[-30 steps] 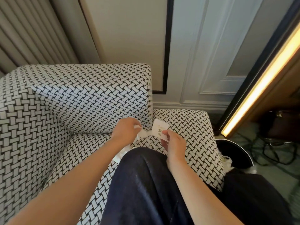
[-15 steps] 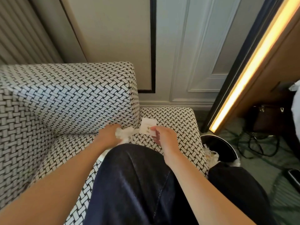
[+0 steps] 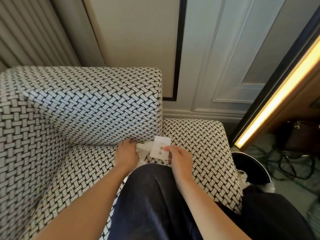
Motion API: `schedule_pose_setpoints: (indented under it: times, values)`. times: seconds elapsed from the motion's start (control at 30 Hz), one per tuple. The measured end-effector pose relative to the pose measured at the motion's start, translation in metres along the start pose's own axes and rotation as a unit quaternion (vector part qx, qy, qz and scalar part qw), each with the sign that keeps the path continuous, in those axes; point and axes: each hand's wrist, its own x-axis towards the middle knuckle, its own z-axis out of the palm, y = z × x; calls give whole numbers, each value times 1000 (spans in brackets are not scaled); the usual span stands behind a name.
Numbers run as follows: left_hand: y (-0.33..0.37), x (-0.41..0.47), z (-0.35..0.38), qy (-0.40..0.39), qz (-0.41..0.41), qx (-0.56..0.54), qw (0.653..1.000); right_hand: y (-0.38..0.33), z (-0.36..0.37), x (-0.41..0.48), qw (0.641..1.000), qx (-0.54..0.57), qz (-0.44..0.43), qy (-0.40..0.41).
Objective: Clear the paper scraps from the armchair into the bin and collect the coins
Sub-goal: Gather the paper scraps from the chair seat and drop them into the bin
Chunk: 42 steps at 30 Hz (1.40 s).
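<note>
Hardly moved since half a second ago: still gripping crumpled paper scraps (image 3: 144,148) in left hand (image 3: 127,153), fingers curled, at armchair (image 3: 78,110) seat crease. Pinching printed white slip (image 3: 160,146) in right hand (image 3: 180,157), just beside the scraps. Black bin (image 3: 251,168) on floor right of armchair.

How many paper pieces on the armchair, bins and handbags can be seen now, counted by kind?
printed paper slip: 1, pinched by the right hand
crumpled white tissue: 1, gripped by the left hand
black bin: 1, on the floor beside the armchair
brown handbag: 1
Total: 4
</note>
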Motion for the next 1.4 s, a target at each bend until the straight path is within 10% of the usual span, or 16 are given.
schedule_pose_setpoints:
  times: [0.27, 0.93, 1.4]
  values:
    - [-5, -7, -12, 27, -10, -174, 984, 6, -1, 4, 999, 26, -4, 33]
    - [41, -37, -101, -50, 65, -179, 980, 3, -28, -13, 995, 59, -45, 68]
    - [172, -40, -64, -94, 127, -319, 934, 18, -168, -6, 981, 25, -24, 192]
